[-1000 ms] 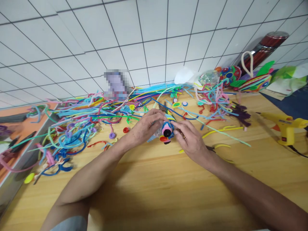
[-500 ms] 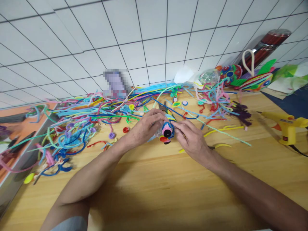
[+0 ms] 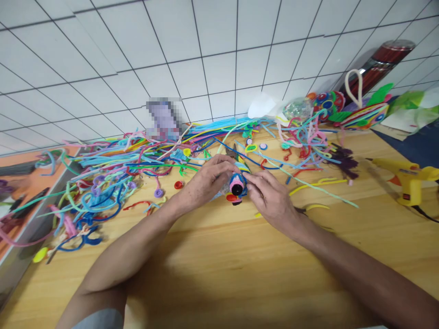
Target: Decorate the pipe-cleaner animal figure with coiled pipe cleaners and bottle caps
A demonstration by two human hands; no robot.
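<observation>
A small craft figure (image 3: 236, 186) of colourful pipe cleaners, with round black-centred eyes and a red-and-yellow mouth, is held between my hands above the wooden table. My left hand (image 3: 209, 180) is closed round its left side, where something clear and bumpy shows. From the right, my right hand (image 3: 269, 194) presses its thumb and forefinger on the figure's blue edge. Yellow, white and blue bands show on top of the figure. Just behind the hands lie dark-jawed pliers (image 3: 231, 151), partly hidden.
Loose pipe cleaners (image 3: 103, 157) spread along the wall and left side. A yellow glue gun (image 3: 409, 176) lies right. A red flask (image 3: 384, 64) and finished colourful crafts (image 3: 365, 116) stand back right; an orange tray (image 3: 20, 160) sits left.
The figure has turned and shifted very slightly left. My right hand's fingers have moved a little on its edge; my left hand keeps its hold.
</observation>
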